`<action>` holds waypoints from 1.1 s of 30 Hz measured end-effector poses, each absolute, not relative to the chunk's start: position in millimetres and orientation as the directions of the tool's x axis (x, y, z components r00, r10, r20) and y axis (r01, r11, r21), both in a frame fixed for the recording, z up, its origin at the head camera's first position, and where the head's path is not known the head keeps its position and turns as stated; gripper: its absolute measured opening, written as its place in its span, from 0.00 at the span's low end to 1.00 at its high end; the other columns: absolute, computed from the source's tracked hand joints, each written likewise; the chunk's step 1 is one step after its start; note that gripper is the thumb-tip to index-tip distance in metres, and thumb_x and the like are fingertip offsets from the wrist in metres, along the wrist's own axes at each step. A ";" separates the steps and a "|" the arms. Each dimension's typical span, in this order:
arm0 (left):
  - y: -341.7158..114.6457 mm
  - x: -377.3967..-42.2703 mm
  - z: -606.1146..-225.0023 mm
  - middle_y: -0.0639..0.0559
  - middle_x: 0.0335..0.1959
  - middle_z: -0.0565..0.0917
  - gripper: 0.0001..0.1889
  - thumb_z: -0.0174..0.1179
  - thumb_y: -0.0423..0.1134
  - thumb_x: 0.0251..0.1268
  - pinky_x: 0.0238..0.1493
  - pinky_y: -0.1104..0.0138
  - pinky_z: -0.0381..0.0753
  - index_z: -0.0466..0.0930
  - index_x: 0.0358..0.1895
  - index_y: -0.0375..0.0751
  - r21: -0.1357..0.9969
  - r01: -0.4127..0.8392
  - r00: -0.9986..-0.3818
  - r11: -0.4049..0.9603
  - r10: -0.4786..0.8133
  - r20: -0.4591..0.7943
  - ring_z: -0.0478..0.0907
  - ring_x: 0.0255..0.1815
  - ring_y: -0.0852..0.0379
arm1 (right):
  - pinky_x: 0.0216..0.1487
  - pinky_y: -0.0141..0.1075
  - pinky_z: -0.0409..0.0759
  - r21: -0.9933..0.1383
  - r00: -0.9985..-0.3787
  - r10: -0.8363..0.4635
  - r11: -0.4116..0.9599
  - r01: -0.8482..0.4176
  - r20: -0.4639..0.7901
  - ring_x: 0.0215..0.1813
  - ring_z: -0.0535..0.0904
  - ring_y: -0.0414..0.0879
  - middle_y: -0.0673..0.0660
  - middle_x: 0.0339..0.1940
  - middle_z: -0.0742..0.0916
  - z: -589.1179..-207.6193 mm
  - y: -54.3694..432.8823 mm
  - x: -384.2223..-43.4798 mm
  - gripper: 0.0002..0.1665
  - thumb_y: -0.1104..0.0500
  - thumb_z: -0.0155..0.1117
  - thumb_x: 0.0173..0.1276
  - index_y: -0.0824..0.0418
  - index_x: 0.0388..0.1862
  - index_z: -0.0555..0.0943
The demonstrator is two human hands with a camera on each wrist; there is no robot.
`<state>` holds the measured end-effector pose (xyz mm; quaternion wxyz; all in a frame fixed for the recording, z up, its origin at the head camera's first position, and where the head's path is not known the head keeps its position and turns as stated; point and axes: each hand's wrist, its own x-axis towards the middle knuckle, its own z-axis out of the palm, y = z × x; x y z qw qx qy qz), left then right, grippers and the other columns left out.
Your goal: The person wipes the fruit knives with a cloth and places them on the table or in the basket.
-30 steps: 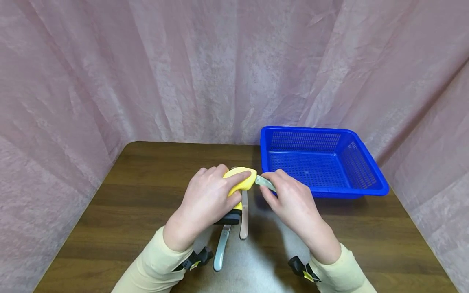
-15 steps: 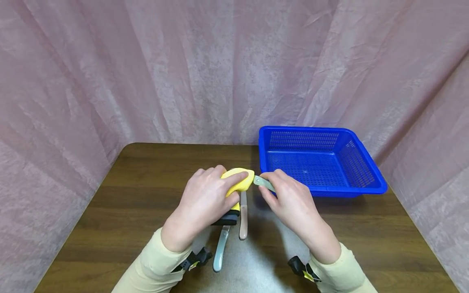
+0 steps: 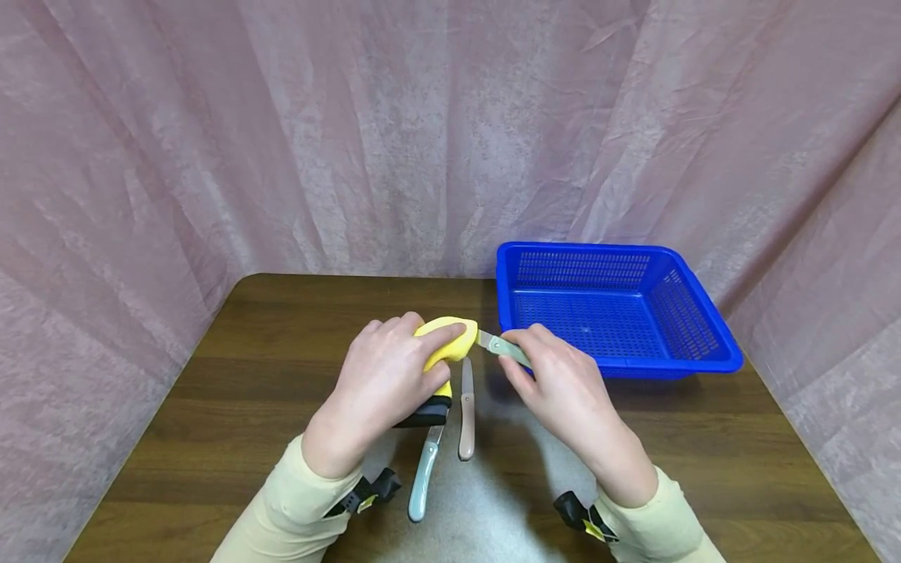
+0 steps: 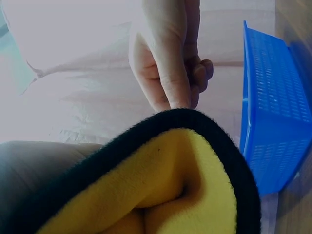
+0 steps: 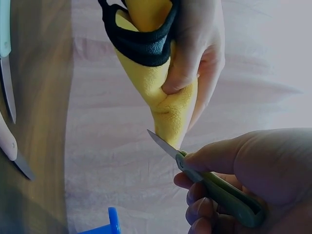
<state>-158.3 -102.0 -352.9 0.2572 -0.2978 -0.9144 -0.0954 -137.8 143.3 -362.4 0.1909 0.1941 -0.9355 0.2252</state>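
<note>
- Green-handled knife (image 3: 510, 350): held in the air above the middle of the table, near the basket's left front corner in the head view. Its blade points left toward the yellow cloth; in the right wrist view the blade overlaps the cloth's narrow end, though firm contact cannot be judged.
- Right hand (image 3: 563, 383): narrow, with the thumb on one side of the knife's handle and the fingers curled along the other.
- Left hand (image 3: 387, 375): narrow, with thumb and fingers gripping the yellow cloth (image 3: 459, 346). The cloth is bunched, black along its edge, and hangs in folds below the grip.
- Pale-blue-handled knife (image 3: 422, 481): lying on the table with its handle toward the person; in the head view the cloth hides part of its blade.
- Beige-handled knife (image 3: 467, 426): lying just to the right of the pale-blue-handled knife, blade directed away from the person.
- Blue basket (image 3: 637, 366): slotted walls and a perforated floor, standing upright on the right side of the table, beyond the right hand.
- Table (image 3: 281, 375): dark wood grain, with a bright reflection near its front.
- Curtain (image 3: 450, 141): pale pink, in vertical folds behind the table.
</note>
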 end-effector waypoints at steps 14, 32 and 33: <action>-111.4 -164.7 -350.7 0.47 0.30 0.80 0.27 0.72 0.38 0.56 0.33 0.52 0.77 0.92 0.63 0.57 0.076 0.554 -0.741 0.829 0.451 0.497 0.79 0.27 0.47 | 0.30 0.43 0.77 -0.339 -0.839 -0.276 0.821 -0.459 0.468 0.31 0.75 0.43 0.48 0.35 0.83 -360.0 144.8 -136.8 0.09 0.57 0.74 0.77 0.56 0.53 0.91; -121.7 -171.1 -349.4 0.46 0.32 0.82 0.28 0.69 0.37 0.58 0.33 0.52 0.77 0.91 0.65 0.59 0.115 0.491 -0.804 0.863 0.399 0.442 0.77 0.26 0.46 | 0.29 0.43 0.75 -0.348 -0.851 -0.264 0.826 -0.442 0.455 0.30 0.73 0.43 0.47 0.34 0.82 -358.4 148.4 -136.7 0.09 0.57 0.73 0.78 0.55 0.53 0.91; -122.5 -171.3 -349.1 0.46 0.32 0.82 0.28 0.68 0.37 0.58 0.33 0.52 0.77 0.91 0.65 0.59 0.119 0.487 -0.808 0.865 0.395 0.437 0.77 0.26 0.46 | 0.29 0.43 0.75 -0.349 -0.851 -0.262 0.826 -0.441 0.454 0.30 0.73 0.43 0.47 0.34 0.82 -358.4 148.5 -136.7 0.09 0.57 0.73 0.78 0.55 0.53 0.91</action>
